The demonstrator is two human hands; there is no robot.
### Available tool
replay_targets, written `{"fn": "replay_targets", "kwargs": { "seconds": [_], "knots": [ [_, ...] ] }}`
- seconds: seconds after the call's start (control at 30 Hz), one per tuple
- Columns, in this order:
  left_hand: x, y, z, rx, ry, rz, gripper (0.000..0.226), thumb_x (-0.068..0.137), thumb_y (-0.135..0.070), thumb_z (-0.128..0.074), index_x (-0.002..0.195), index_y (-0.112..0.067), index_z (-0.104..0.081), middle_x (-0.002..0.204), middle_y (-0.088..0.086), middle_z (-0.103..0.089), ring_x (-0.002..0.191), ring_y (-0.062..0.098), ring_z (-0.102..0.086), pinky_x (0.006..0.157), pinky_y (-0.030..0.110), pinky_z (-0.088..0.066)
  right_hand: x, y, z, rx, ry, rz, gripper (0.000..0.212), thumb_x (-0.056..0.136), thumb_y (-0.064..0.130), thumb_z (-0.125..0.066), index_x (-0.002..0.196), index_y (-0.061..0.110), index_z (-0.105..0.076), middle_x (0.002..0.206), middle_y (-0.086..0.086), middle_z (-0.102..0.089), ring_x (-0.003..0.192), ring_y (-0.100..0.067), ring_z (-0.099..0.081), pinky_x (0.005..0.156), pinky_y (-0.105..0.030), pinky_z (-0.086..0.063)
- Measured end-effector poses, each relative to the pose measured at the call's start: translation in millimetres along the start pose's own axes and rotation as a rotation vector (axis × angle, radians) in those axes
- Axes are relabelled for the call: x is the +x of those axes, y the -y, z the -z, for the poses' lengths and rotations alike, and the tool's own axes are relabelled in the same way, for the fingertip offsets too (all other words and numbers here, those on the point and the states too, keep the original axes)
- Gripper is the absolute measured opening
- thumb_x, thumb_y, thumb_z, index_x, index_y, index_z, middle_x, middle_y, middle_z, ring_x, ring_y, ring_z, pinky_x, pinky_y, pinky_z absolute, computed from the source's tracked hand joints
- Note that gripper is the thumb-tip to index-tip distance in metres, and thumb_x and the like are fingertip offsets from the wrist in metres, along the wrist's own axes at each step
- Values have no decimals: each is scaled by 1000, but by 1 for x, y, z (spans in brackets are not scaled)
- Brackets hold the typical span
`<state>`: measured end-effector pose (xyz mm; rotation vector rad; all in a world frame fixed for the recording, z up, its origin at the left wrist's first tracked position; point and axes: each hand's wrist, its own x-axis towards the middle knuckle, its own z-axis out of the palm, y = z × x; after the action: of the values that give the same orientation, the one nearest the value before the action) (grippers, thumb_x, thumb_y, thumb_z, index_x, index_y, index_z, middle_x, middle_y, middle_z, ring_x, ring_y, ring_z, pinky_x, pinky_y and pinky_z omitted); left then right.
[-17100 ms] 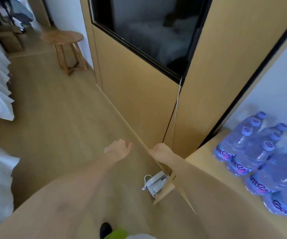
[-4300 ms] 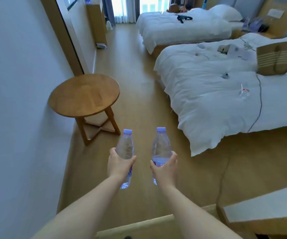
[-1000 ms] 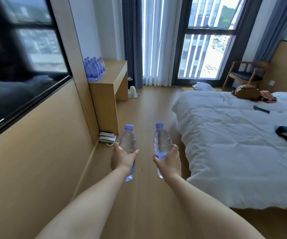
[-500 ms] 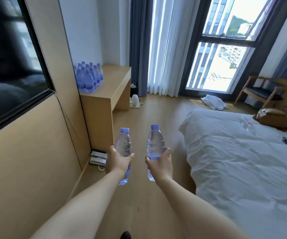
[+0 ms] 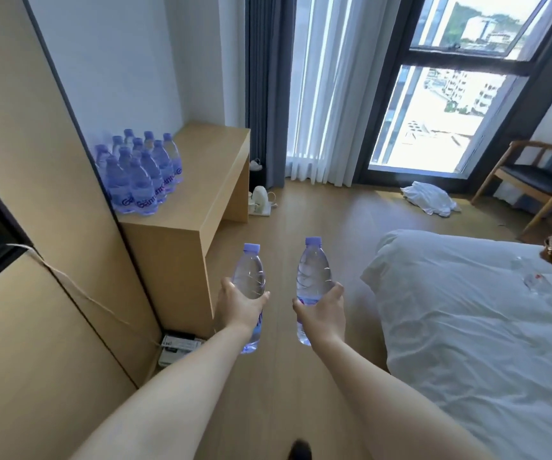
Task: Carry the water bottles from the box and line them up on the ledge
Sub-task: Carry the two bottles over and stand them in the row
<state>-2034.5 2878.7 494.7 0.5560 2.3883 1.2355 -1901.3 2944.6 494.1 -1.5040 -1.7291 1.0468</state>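
Left hand (image 5: 239, 308) covers the label band of its bottle (image 5: 249, 280); only a scrap of print shows past the fingers. Right hand (image 5: 322, 312) hides the label of the other bottle (image 5: 312, 273). Rear bottles of the cluster (image 5: 138, 174) on the surface (image 5: 208, 180) overlap, blurred, count uncertain; frame edge cuts the bed (image 5: 467, 327).

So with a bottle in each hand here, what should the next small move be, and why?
Probably a step forward and left toward the ledge. The left hand grips one bottle and the right hand another bottle, both upright but held over the floor, short of the ledge. The cluster of bottles stands against the wall, with bare ledge surface beside it to set these down.
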Motion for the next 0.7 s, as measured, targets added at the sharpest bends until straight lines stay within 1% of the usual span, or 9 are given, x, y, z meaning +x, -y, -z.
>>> {"fn": "replay_targets", "kwargs": {
  "seconds": [0.07,0.17,0.23,0.3,0.37,0.47,0.53,0.6,0.7],
  "knots": [
    [37,-9,-18,18,-2,16,68,71,-46,-79,116,-12,-41,113,6,-59,97,30,-61,82,42,-53,42,1,-17,-4,16,4,71,77,27,-74,133,12,-35,126,-5,-49,107,-26,-57,81,-31,-45],
    [97,-31,-43,61,-32,45,67,71,-49,-77,114,-13,-40,107,4,-58,93,31,-61,79,39,-53,113,9,-43,35,38,-12,70,76,28,-73,134,15,-34,126,-2,-49,109,-26,-57,86,-34,-48],
    [137,-50,-58,64,-46,60,67,72,-48,-77,115,-13,-40,101,1,-54,94,31,-61,80,40,-53,160,20,-58,44,63,-21,70,76,29,-72,134,14,-34,126,-2,-49,109,-26,-57,86,-35,-49],
    [176,-72,-68,45,-49,51,64,73,-48,-76,113,-15,-39,101,1,-53,96,30,-60,82,41,-52,205,36,-70,33,92,19,71,77,30,-72,135,14,-34,126,-2,-48,109,-26,-56,83,-33,-47],
    [215,-93,-77,11,-51,51,61,75,-47,-75,110,-17,-36,105,4,-57,95,29,-60,78,38,-50,250,55,-83,30,125,72,70,77,30,-73,133,15,-35,124,-1,-48,108,-24,-56,80,-30,-45],
    [265,-113,-83,-26,-82,70,62,76,-45,-74,116,-13,-38,105,5,-59,89,26,-58,69,32,-42,301,80,-106,78,194,79,65,76,29,-74,129,17,-38,120,2,-49,102,-21,-59,78,-30,-47],
    [300,-120,-87,-28,-102,87,61,78,-44,-73,116,-13,-37,102,3,-59,84,24,-55,66,31,-40,332,92,-125,91,239,94,63,76,30,-75,126,20,-38,117,5,-50,97,-18,-60,73,-28,-46],
    [338,-126,-92,-29,-108,112,57,77,-46,-71,110,-17,-34,95,0,-57,81,24,-56,67,32,-42,363,102,-145,90,282,106,61,76,30,-75,123,23,-37,114,7,-50,94,-15,-59,65,-24,-43],
    [399,-133,-102,-38,-107,144,54,75,-46,-71,102,-21,-31,86,-5,-54,78,24,-57,68,32,-45,411,115,-178,81,346,95,55,76,31,-72,115,32,-33,104,6,-59,86,-13,-63,56,-20,-40]
  ]
}}
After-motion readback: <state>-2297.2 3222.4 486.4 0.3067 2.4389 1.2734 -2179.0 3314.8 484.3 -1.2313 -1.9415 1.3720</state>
